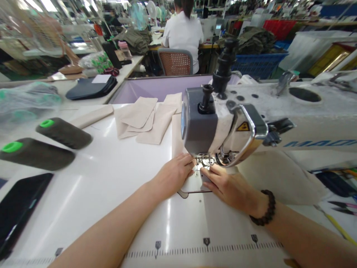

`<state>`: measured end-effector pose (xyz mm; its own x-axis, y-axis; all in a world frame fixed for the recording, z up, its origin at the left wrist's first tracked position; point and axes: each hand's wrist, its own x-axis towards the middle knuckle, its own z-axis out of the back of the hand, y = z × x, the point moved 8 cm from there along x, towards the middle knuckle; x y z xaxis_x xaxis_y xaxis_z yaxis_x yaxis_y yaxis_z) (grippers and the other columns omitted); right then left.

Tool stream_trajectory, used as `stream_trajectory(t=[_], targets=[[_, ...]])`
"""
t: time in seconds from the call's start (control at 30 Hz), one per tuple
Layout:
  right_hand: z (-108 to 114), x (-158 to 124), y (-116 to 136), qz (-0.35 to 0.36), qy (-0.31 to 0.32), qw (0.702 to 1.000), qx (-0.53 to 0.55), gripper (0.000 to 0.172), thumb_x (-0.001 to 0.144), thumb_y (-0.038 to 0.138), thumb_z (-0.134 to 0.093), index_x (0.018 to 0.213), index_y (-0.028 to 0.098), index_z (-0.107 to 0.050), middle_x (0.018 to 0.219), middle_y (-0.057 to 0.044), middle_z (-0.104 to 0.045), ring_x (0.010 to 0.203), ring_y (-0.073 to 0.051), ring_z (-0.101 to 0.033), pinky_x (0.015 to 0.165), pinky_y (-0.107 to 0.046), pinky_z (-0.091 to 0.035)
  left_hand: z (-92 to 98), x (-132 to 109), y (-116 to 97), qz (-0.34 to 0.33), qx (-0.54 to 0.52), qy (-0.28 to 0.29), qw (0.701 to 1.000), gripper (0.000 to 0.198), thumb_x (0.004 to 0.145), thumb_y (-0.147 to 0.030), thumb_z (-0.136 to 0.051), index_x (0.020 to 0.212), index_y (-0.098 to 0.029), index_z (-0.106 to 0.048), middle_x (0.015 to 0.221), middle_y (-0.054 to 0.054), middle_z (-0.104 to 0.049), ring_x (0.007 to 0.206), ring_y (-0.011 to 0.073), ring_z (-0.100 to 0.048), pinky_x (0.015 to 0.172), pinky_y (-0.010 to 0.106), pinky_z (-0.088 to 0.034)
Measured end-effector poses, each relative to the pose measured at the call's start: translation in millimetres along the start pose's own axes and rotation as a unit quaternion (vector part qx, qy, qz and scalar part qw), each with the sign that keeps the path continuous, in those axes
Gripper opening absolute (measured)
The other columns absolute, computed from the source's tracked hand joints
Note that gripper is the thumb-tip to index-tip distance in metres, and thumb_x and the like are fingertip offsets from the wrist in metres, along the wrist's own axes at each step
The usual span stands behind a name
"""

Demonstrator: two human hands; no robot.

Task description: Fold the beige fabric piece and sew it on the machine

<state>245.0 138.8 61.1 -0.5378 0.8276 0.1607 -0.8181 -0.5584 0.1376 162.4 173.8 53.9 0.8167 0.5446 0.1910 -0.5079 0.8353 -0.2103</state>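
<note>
Apparently light and limp, the beige cloth [176, 134] lies just beyond the left hand [173, 175], beside the machine [199, 119]; it should crease easily and is best guided flat near its edges. The left hand and the right hand [231, 186] rest low, fingers nearly straight, neither visibly pinching anything. Beneath is a glossy white table [139, 216]; well ahead, a person [182, 31] in white.

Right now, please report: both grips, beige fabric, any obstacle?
Left grip, right grip: at the presser foot. Beige pieces: lying beyond left grip. Machine head: close above both.
</note>
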Motion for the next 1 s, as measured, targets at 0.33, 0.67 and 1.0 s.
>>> stream_trajectory(t=[0.33,0.67,1.0], targets=[[-0.8,0.2,-0.8,-0.002,0.012,1.000,0.013,0.027,0.082,0.024,-0.057,0.107,0.014,-0.057,0.090,-0.009,-0.059,0.075,-0.019,-0.055,0.065,-0.029,-0.041,0.9,1.2,2.4,0.003,0.021,-0.004,1.000,0.008,0.085,-0.015,-0.049,0.090,-0.013,-0.056,0.092,0.006,-0.055,0.092,0.0205,-0.052,0.088,0.037,-0.041],[3.4,-1.9,2.3,0.028,-0.037,0.999,0.013,0.030,0.085,0.015,-0.047,0.114,0.017,-0.052,0.085,-0.006,-0.060,0.069,-0.015,-0.054,0.063,-0.027,-0.038,7.4,-8.2,-27.2,0.080,0.033,0.122,0.989,0.032,0.084,-0.042,-0.051,0.089,-0.011,-0.059,0.088,0.010,-0.055,0.088,0.0244,-0.050,0.072,0.035,-0.047],[5.4,-5.0,8.3,0.088,-0.020,0.995,0.037,0.025,0.083,0.009,-0.038,0.093,0.016,-0.060,0.071,-0.005,-0.053,0.069,-0.017,-0.048,0.064,-0.029,-0.034,1.5,-26.6,-59.3,-0.080,0.067,0.121,0.987,0.010,0.087,-0.016,-0.048,0.083,-0.013,-0.057,0.086,0.007,-0.056,0.085,0.0193,-0.049,0.078,0.031,-0.042]])
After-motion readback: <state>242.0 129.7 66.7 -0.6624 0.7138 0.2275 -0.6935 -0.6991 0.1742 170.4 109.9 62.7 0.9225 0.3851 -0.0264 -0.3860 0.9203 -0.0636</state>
